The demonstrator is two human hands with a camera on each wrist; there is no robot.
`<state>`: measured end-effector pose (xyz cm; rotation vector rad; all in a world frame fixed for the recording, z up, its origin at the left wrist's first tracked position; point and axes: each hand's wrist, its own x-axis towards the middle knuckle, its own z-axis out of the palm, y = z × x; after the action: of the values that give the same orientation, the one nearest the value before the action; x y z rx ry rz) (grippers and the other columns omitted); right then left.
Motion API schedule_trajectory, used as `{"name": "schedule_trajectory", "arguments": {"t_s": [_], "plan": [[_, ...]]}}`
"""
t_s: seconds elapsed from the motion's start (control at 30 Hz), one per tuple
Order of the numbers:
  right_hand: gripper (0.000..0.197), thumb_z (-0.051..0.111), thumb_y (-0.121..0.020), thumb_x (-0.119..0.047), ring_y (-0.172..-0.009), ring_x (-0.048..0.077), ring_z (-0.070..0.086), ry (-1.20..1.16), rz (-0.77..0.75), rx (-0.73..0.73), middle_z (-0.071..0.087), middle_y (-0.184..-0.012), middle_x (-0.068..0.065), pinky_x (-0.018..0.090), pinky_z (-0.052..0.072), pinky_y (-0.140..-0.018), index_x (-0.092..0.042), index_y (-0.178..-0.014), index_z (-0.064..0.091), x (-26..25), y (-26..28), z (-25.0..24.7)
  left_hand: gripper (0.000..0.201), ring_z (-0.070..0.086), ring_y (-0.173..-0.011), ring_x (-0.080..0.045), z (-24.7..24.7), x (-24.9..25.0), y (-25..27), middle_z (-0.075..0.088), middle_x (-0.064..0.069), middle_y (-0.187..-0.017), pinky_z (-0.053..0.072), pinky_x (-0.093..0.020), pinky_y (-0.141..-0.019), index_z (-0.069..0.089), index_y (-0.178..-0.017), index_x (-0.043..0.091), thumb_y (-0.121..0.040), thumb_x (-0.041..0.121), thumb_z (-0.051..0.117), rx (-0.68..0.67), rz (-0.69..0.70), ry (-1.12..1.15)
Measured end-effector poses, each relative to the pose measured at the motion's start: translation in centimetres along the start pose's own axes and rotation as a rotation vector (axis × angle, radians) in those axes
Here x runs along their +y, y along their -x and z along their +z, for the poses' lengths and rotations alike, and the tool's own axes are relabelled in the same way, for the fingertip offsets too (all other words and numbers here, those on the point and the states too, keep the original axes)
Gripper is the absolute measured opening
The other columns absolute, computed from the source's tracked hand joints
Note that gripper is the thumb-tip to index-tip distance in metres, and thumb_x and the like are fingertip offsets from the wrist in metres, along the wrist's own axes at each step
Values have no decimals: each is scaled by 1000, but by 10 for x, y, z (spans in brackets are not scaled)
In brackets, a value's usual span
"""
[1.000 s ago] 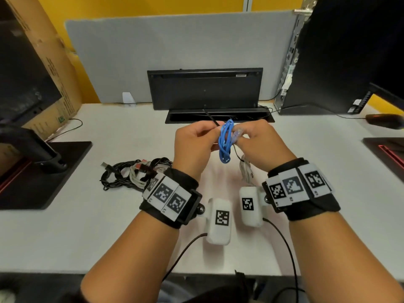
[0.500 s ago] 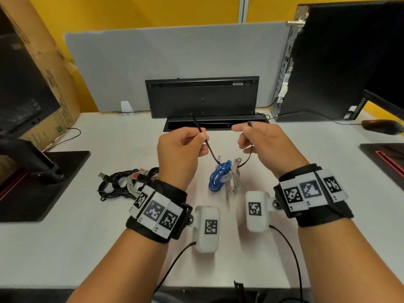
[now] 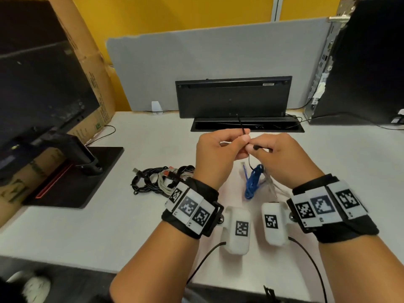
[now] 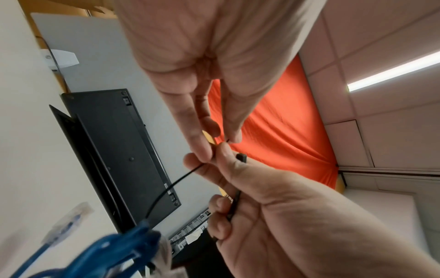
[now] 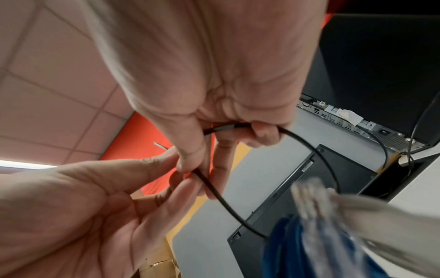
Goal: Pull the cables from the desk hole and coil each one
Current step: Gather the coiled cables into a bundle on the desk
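At a white office desk point(image 3: 122, 226), a person works a thin black rubber-sheathed cable point(image 4: 166, 188) between both hands, just in front of the long black rectangular cable hole point(image 3: 247, 125) cut into the desk top. Behind the hole stands a flat black keyboard point(image 3: 234, 96) propped on edge; to the hole's right rises a black computer tower point(image 3: 369, 62), to its left a black monitor stand point(image 3: 72, 171) and a brown cardboard box point(image 3: 87, 68).

The left hand point(image 3: 216, 156) pinches the cable between thumb and forefinger, its other fingers curled. The right hand point(image 3: 282, 158) is curled round the same cable, the black plug end point(image 4: 241, 157) showing above its thumb. Between the two grips the cable hangs in one slack loop (the right wrist view shows it best), dipping towards a coiled blue network cable point(image 3: 252, 182) and a pale grey cable point(image 3: 271, 184) lying on the desk nearer the person than the hole. A bundle of coiled black and grey cables point(image 3: 157, 179) sits further to the hole's left.

The black cable looks light, limp and fairly smooth, likely to slide through a loose pinch and spring out of small loops; holding it near the plug and gathering loops into the other palm seems the safer grip. Whether any of it is in the hole cannot be told. Bare desk lies on both sides of the hands, while the hole's rim and the keyboard close off the far side, and the blue coil directly below could snag a dropping loop.
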<state>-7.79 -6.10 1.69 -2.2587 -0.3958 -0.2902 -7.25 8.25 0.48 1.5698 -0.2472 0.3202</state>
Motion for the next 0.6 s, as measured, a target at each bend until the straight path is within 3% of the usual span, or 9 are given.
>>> {"name": "schedule_trajectory", "arguments": {"t_s": [0.07,0.17,0.23,0.33,0.43,0.5,0.53,0.6], "plan": [[18,59,-93,-19,-75,-8,57,17,-12,16,72,-87,-6,6,38,-68,-22,-96,76,2,0,1,13,71,-71,-15,-5,1,1,74,-4,-82,60,-27,-64,76,-99,9,-89,10,67,-23,0,-24],[17,60,-92,-25,-83,-3,61,14,23,8,71,-86,-15,13,38,-69,-31,-89,75,3,1,-1,13,66,-69,-5,-22,-3,-1,71,12,-75,59,-27,-65,77,-94,18,-89,26,68,-55,20,-245],[16,60,-92,-26,-85,-2,61,23,29,1,71,-85,-16,13,39,-71,-32,-89,74,4,2,-3,19,64,-74,-3,-42,-10,-5,70,14,-80,58,-31,-75,76,-95,20,-89,36,66,-35,-28,-474],[16,59,-93,-26,-86,-6,59,39,38,-15,70,-85,-16,11,38,-72,-30,-94,75,6,3,-5,29,64,-90,-11,-76,-20,-8,71,5,-98,48,-27,-80,72,-105,23,-88,44,64,1,-140,-846],[17,58,-94,-25,-88,-1,60,39,54,-28,69,-87,-14,19,41,-75,-28,-97,75,5,4,-4,36,63,-101,-20,-99,-28,-7,70,0,-105,44,-26,-81,69,-110,17,-88,45,62,-32,-251,-1079],[17,58,-94,-25,-87,-1,59,47,57,-23,70,-89,-12,23,41,-79,-27,-98,75,4,4,-2,33,62,-101,-30,-105,-33,-5,69,-8,-96,46,-33,-77,66,-85,12,-88,45,60,-72,-373,-1167],[18,58,-94,-24,-85,-2,58,54,53,-26,69,-89,-11,23,41,-78,-27,-99,75,3,4,-2,37,62,-99,-35,-106,-35,-5,65,-12,-90,46,-35,-72,55,-70,13,-88,44,59,-80,-429,-1190],[18,58,-93,-23,-82,-6,56,65,43,-39,68,-89,-11,17,39,-73,-27,-101,75,1,4,-2,40,62,-94,-36,-107,-39,-9,62,-16,-84,47,-35,-66,43,-62,13,-87,39,61,-96,-511,-1226]]}}
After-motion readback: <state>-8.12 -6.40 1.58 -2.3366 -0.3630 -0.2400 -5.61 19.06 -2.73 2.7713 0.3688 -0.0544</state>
